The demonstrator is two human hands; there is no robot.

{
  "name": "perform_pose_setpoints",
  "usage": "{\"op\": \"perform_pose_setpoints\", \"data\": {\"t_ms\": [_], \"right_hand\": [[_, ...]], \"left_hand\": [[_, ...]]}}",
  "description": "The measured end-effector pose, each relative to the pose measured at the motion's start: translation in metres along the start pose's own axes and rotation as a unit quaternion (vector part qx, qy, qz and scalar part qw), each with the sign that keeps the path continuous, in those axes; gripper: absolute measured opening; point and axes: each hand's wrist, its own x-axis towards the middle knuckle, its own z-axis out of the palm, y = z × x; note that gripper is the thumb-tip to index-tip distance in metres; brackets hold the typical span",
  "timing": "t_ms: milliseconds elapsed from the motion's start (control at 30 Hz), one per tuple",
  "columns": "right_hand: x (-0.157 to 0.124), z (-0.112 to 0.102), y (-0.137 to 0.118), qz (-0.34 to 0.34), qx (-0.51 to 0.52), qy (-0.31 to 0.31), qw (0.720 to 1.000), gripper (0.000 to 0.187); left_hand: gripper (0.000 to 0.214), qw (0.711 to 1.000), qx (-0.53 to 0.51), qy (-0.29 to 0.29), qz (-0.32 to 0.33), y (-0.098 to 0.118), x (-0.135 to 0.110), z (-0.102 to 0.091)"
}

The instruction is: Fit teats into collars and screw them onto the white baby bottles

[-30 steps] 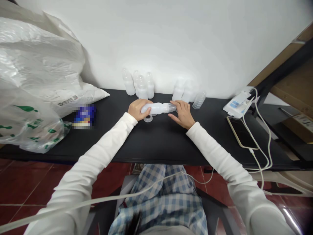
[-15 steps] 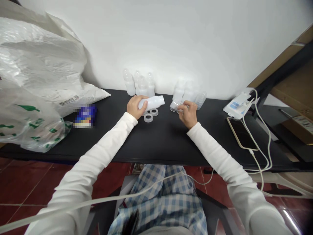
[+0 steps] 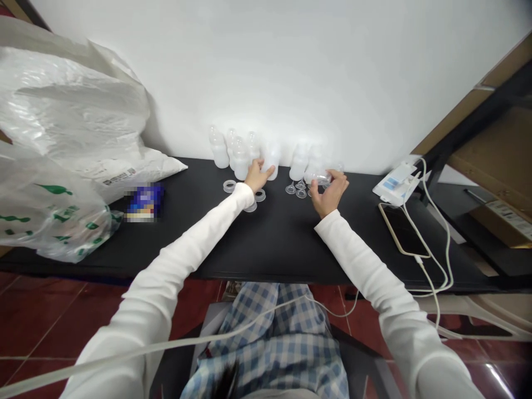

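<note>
My left hand [image 3: 257, 177] is at the lower part of an uncapped white baby bottle [image 3: 272, 156], which stands upright with thumb and fingers about its base. To its left are several bottles with clear domed caps [image 3: 240, 155]. White collar rings [image 3: 229, 186] lie in front of them, partly behind my left wrist. My right hand [image 3: 331, 194] is closed round a clear domed cap [image 3: 321, 177]. Beside that hand lie several clear silicone nipples [image 3: 301, 193]. More white bottles [image 3: 298, 162] stand behind them, some hidden by the cap and fingers.
White and clear plastic bags [image 3: 70, 111] fill the left end of the black table [image 3: 266, 249], with a blue pixelated packet [image 3: 144, 202] beside them. On the right lie a phone [image 3: 404, 230] with its white cable [image 3: 434, 293] and a white-and-blue package [image 3: 397, 183].
My left hand has moved forward and right, bringing the tilted bottle upright by the wall. My right hand has shifted slightly right and now has a domed cap in its fingers.
</note>
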Motion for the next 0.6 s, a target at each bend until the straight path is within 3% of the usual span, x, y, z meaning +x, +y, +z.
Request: {"op": "perform_pose_setpoints", "data": {"t_ms": [200, 367, 600], "right_hand": [[0.001, -0.002, 0.009, -0.008, -0.008, 0.011, 1.0, 0.046], [0.0, 0.002, 0.008, -0.03, -0.013, 0.032, 0.999, 0.044], [-0.002, 0.002, 0.002, -0.027, -0.031, 0.004, 0.999, 0.041]], "left_hand": [[0.04, 0.989, 0.092, 0.046, -0.111, 0.02, 0.039, 0.04], [0.03, 0.982, 0.158, 0.003, -0.1, 0.029, 0.043, 0.054], [0.041, 0.982, 0.138, -0.016, -0.13, 0.033, 0.043, 0.064]]}}
